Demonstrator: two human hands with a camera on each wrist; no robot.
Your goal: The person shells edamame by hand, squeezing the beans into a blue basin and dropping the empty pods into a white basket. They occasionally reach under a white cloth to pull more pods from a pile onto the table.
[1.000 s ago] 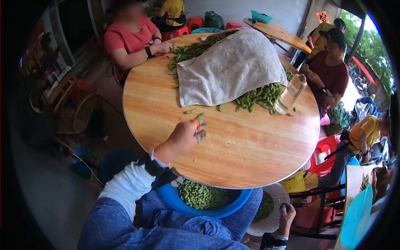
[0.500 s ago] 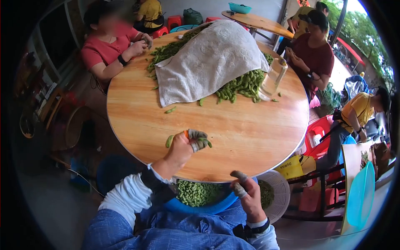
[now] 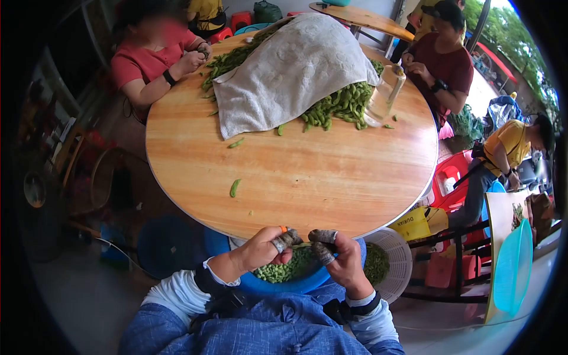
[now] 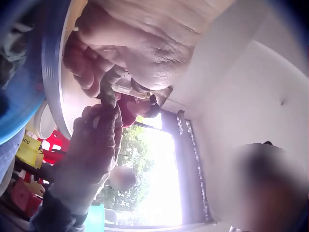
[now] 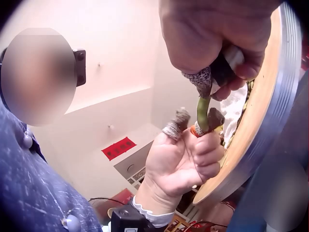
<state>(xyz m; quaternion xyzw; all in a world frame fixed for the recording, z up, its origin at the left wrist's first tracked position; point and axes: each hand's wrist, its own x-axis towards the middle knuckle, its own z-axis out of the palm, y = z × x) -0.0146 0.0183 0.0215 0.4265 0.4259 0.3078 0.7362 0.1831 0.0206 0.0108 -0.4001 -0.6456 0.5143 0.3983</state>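
- Loose green pod (image 3: 235,188), slim: on the round, pale wooden table (image 3: 331,171), well apart from both hands.
- Left hand (image 3: 258,251), grey finger covers, orange band: curled fingers hold one end of the pod; the covered thumb stands off it.
- Round blue plastic basin (image 3: 303,286), pale green beans (image 3: 277,272) inside: below both hands.
- Slender, smooth green pod (image 5: 203,113): between the hands, at the table's near edge. Handling, as judged – grip only the ends, leave the middle free, press gently and work above the basin. Long axis runs hand to hand: roughly crosswise in the head view, near upright and slightly bowed in the right wrist view. Stem end: cannot tell.
- Right hand (image 3: 345,266), grey finger covers: pinches the pod's other end – exact finger contact partly hidden.
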